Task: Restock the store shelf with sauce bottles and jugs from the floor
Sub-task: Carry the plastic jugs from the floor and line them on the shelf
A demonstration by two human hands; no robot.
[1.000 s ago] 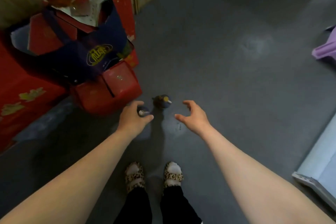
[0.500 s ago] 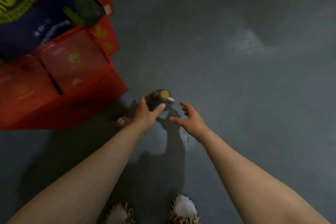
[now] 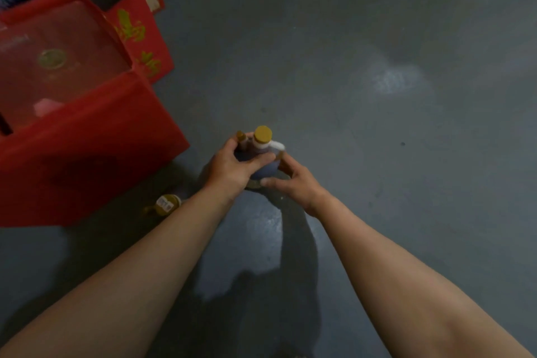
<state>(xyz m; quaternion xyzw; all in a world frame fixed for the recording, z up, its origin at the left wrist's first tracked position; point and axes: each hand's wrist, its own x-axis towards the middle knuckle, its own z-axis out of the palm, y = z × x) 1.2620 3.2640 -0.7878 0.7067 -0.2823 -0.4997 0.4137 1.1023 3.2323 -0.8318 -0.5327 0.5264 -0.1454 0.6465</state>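
Two bare forearms entered from the bottom corners and met at frame centre above the dull grey floor (image 3: 377, 154). The left hand (image 3: 232, 167) was curled around the near side of a dark blue jug with a round yellow cap and white handle (image 3: 263, 151), fingers and thumb pressed to its shoulder. The right hand (image 3: 293, 180) was half open at the jug's right side, fingers touching the body; a full grip could not be confirmed. The jug stood upright on the floor. A small bottle with a yellow cap (image 3: 241, 137) was just behind the left fingers. At lower left of centre, a brown bottle with a white label (image 3: 165, 204) stood beside a large red cardboard box (image 3: 96, 148) filling the upper left.
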